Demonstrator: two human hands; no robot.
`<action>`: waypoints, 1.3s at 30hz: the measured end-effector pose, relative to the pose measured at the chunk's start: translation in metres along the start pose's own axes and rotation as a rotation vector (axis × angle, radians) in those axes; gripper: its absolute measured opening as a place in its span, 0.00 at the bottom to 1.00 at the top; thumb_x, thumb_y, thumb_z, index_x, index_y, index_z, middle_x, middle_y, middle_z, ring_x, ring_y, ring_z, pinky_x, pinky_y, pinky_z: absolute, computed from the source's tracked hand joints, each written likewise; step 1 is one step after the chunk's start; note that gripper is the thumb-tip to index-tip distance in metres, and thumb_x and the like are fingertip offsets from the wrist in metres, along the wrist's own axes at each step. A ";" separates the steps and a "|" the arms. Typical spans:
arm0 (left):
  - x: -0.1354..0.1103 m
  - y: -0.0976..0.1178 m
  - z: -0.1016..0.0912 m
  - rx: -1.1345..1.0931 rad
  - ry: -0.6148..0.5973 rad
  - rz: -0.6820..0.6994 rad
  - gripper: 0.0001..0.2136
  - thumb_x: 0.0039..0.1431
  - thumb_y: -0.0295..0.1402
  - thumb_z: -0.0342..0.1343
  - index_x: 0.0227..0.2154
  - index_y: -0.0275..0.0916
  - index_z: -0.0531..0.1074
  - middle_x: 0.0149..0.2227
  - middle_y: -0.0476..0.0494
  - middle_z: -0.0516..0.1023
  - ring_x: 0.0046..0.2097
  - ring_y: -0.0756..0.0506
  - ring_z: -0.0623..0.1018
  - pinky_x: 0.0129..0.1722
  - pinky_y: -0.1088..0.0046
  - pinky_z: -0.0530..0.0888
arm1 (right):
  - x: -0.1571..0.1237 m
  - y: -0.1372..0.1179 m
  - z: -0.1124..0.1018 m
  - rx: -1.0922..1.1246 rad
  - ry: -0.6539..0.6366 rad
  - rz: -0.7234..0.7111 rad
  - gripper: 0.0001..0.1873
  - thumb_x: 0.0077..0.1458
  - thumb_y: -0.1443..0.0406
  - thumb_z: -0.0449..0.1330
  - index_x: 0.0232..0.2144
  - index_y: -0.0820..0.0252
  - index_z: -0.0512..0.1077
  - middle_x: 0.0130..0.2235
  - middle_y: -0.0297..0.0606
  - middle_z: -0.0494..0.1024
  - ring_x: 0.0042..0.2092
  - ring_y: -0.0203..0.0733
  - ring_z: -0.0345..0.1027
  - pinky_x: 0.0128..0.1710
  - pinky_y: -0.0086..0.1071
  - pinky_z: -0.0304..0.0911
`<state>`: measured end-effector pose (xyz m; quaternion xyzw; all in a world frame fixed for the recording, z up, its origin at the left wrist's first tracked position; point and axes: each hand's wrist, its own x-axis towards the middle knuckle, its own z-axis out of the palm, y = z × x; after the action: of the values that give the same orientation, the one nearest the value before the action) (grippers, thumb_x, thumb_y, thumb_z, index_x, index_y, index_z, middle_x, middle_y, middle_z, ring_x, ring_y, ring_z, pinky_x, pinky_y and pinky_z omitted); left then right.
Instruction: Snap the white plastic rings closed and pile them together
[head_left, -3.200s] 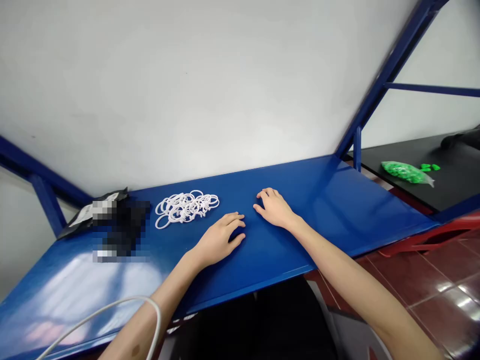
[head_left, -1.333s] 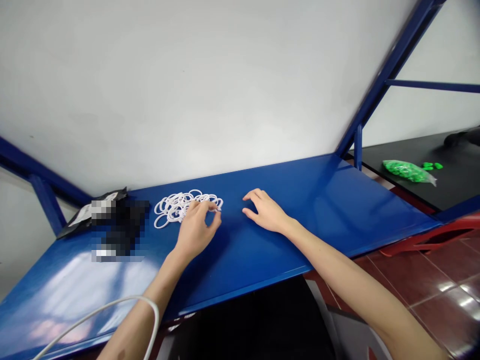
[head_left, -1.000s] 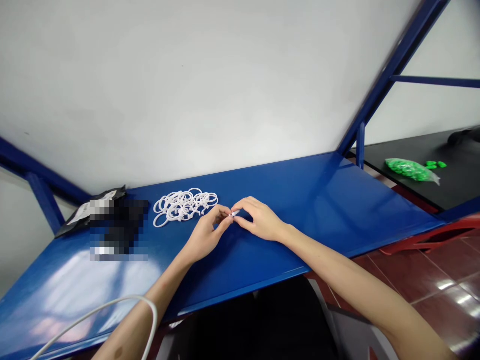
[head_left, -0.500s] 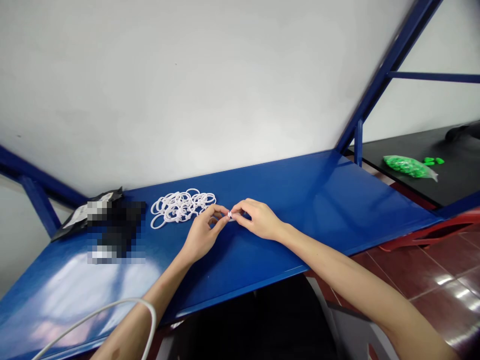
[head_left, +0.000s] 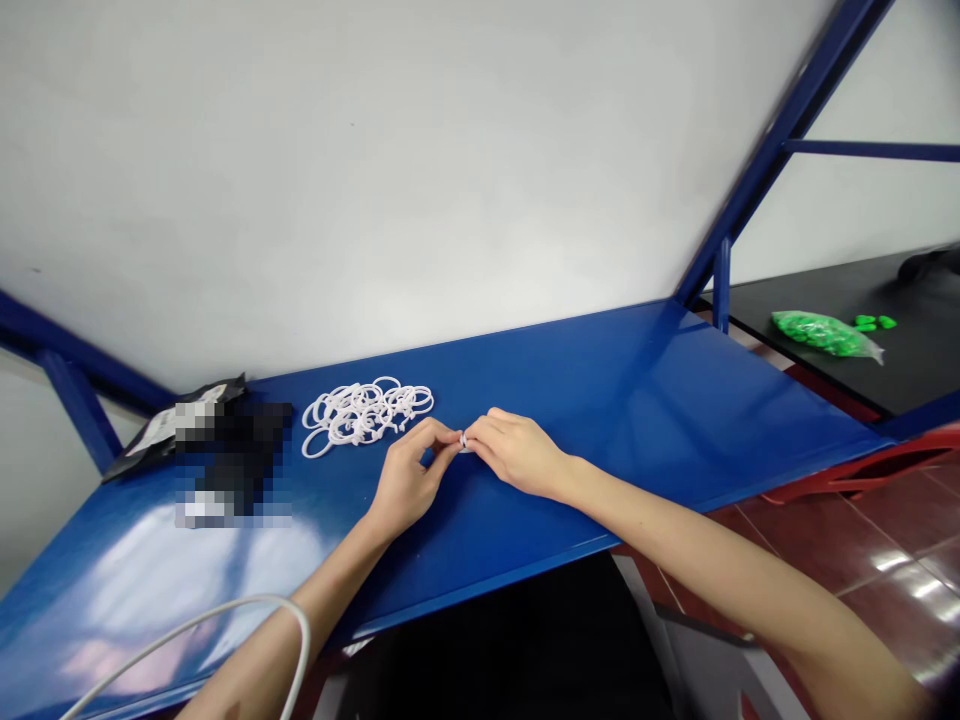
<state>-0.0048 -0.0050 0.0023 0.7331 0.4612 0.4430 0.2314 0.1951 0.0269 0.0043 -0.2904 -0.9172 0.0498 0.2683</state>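
Note:
Over the middle of the blue table, my left hand point(head_left: 414, 472) pinches a small piece of white cord point(head_left: 464, 441) between thumb and forefinger. My right hand point(head_left: 519, 450) grips the same cord from the other side, its fingers pressed together. The two sets of fingertips nearly meet, and most of the cord is hidden behind them. Just beyond my left hand lies a loose pile of knotted white cord loops point(head_left: 365, 410).
The blue table point(head_left: 585, 370) stands against a white wall. At its left lie a black plastic package point(head_left: 225, 392) and a blurred-out dark patch. A white cable point(head_left: 225, 603) crosses my left forearm. On a black table at right rests a bag of green pieces point(head_left: 821, 332).
Both hands have shifted slightly toward me. The fingers of my right hand have closed in more tightly around the cord. My left hand keeps its pinch; the pile of loops is unchanged.

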 end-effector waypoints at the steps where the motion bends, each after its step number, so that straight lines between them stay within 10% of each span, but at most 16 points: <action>1: -0.001 0.001 0.001 0.020 0.003 0.027 0.06 0.65 0.34 0.56 0.32 0.41 0.74 0.32 0.48 0.76 0.34 0.48 0.76 0.37 0.71 0.73 | 0.000 0.000 0.000 -0.021 -0.003 -0.018 0.15 0.74 0.64 0.47 0.40 0.59 0.73 0.37 0.41 0.80 0.38 0.43 0.68 0.39 0.35 0.65; 9: 0.012 -0.013 -0.009 0.332 -0.044 0.217 0.07 0.68 0.34 0.53 0.41 0.43 0.76 0.41 0.44 0.80 0.44 0.43 0.77 0.47 0.65 0.73 | 0.007 0.007 -0.002 -0.015 0.008 0.037 0.11 0.72 0.62 0.53 0.42 0.59 0.73 0.39 0.40 0.81 0.41 0.44 0.69 0.40 0.35 0.65; 16: 0.025 -0.052 -0.038 0.870 0.206 0.137 0.13 0.68 0.36 0.51 0.47 0.38 0.76 0.49 0.31 0.78 0.52 0.32 0.72 0.53 0.51 0.68 | 0.005 0.051 -0.020 -0.124 0.016 0.449 0.07 0.68 0.62 0.58 0.39 0.57 0.75 0.43 0.42 0.79 0.47 0.49 0.68 0.40 0.37 0.68; 26: 0.026 -0.051 -0.049 0.816 0.242 0.164 0.10 0.69 0.36 0.50 0.42 0.41 0.76 0.46 0.36 0.80 0.49 0.34 0.73 0.53 0.53 0.67 | -0.010 0.087 -0.037 -0.403 0.099 0.864 0.12 0.67 0.62 0.57 0.43 0.64 0.76 0.46 0.57 0.74 0.50 0.58 0.70 0.43 0.44 0.71; 30: 0.022 -0.033 -0.042 0.667 0.224 0.195 0.09 0.69 0.36 0.51 0.44 0.42 0.74 0.48 0.38 0.81 0.51 0.36 0.75 0.56 0.54 0.68 | -0.001 0.063 -0.034 -0.257 0.111 0.713 0.12 0.67 0.60 0.56 0.46 0.62 0.74 0.49 0.51 0.74 0.48 0.53 0.73 0.42 0.41 0.71; 36: 0.010 -0.002 -0.017 0.245 -0.135 0.020 0.08 0.67 0.39 0.53 0.44 0.44 0.73 0.39 0.45 0.80 0.37 0.44 0.79 0.40 0.66 0.76 | 0.007 0.014 -0.013 0.282 0.109 0.289 0.16 0.65 0.59 0.60 0.53 0.56 0.68 0.56 0.42 0.73 0.35 0.35 0.72 0.40 0.34 0.71; 39: 0.007 0.005 -0.009 0.023 -0.175 -0.139 0.10 0.67 0.41 0.53 0.43 0.42 0.72 0.34 0.48 0.79 0.31 0.46 0.79 0.34 0.68 0.77 | 0.007 0.006 -0.008 0.397 0.056 0.269 0.10 0.66 0.59 0.59 0.46 0.57 0.71 0.45 0.37 0.79 0.33 0.35 0.72 0.37 0.32 0.68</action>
<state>-0.0093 -0.0019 0.0138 0.7379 0.4940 0.3550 0.2923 0.1974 0.0348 0.0127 -0.3528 -0.8346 0.2563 0.3366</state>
